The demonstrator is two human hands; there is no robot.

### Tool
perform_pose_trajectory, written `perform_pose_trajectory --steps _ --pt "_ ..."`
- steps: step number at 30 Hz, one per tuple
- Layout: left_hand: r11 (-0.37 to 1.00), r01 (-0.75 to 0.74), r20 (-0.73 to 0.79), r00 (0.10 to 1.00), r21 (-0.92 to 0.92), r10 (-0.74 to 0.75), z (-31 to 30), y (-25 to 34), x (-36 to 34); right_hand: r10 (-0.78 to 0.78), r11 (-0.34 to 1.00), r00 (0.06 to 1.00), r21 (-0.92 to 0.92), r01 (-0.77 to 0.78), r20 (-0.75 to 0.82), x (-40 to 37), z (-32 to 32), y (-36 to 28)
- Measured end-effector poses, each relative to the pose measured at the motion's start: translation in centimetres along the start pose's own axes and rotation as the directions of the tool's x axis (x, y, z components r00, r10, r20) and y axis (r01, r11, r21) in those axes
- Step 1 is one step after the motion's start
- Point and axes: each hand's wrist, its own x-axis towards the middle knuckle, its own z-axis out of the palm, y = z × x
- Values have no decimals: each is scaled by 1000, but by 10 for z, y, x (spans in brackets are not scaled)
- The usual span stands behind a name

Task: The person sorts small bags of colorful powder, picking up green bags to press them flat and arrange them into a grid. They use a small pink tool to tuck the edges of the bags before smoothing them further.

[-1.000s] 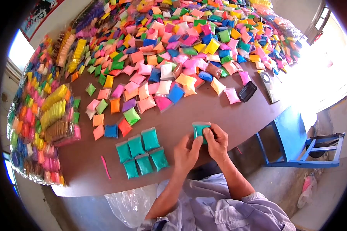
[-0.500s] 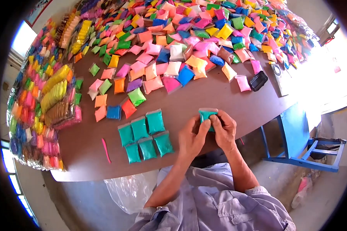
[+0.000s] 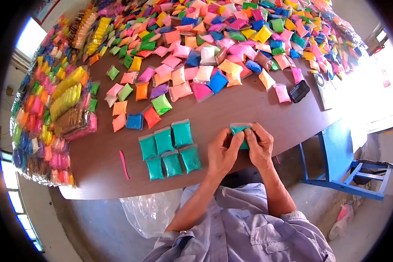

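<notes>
Brown table [image 3: 100, 153]; I see the teal packet [image 3: 241, 131] between left hand [image 3: 222, 153] and right hand [image 3: 259, 148], both curled, thumbs pressing its face.

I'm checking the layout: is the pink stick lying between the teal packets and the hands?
No, the pink stick lies left of the teal packets.

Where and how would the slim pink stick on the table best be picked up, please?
Probably at the middle of the pink stick, pinched from above across its width with the left hand: it lies flat, long and narrow, with bare tabletop along both long sides, apart from the teal packets.
</notes>
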Motion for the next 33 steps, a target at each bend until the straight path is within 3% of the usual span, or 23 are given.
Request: perform_pose_trajectory --steps 8,11,17,19,24,26,29,33 --pt "995 -58 -16 998 86 60 -8 -23 -2 41 997 998 69 -45 53 1 -1 -4" --pt "996 9 15 1000 88 -11 -6 -7 -3 62 997 997 32 -63 37 -1 -3 -1" --pt "995 44 -38 998 -88 -47 -5 -7 -2 -31 999 1000 8 31 4 -2 3 -1" --pt "991 -17 -68 997 136 27 -9 -9 -3 -59 998 998 6 59 3 -3 3 -1" --pt "965 -69 -113 989 252 100 -1 -3 -6 61 997 998 44 -62 34 0 -3 7" --pt "983 -148 -132 978 111 163 0 4 -11 90 996 994 -2 -90 59 3 -7 12" --pt "946 -177 -101 972 273 211 -20 40 -33 160 985 986 54 -162 54 5 -13 7" --pt "846 -219 -155 931 487 330 -78 72 -68 102 963 987 -260 -68 123 6 -24 -11"
